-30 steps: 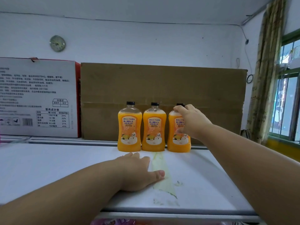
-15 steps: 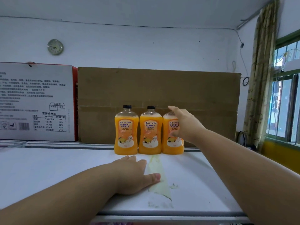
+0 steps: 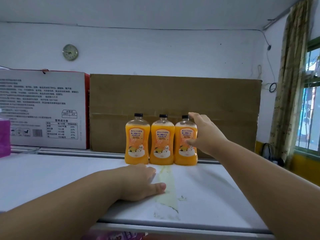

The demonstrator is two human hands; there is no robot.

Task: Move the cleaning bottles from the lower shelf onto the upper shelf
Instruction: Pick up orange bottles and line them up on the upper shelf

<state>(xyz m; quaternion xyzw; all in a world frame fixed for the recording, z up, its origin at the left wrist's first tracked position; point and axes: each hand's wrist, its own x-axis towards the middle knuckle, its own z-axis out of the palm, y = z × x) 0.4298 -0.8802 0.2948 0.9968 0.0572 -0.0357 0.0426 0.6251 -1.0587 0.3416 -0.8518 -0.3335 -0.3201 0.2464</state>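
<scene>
Cleaning bottles: three stand upright in a touching row at the back of the upper shelf (image 3: 52, 179), beyond both my hands. My left hand (image 3: 140, 182) lies flat on the shelf, fingers straight, nearest me and just short of the left bottle (image 3: 137, 139). My right hand (image 3: 202, 134) is spread wide beside the right bottle (image 3: 183, 141), thumb on its label, gripping nothing. The middle bottle (image 3: 162, 140) stands untouched. Each is orange-filled, black-capped, with an orange-and-white label.

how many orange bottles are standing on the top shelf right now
3, upright in a row before the cardboard box: the left bottle, the middle bottle, and the right bottle by the right hand. None seem hidden.
</scene>
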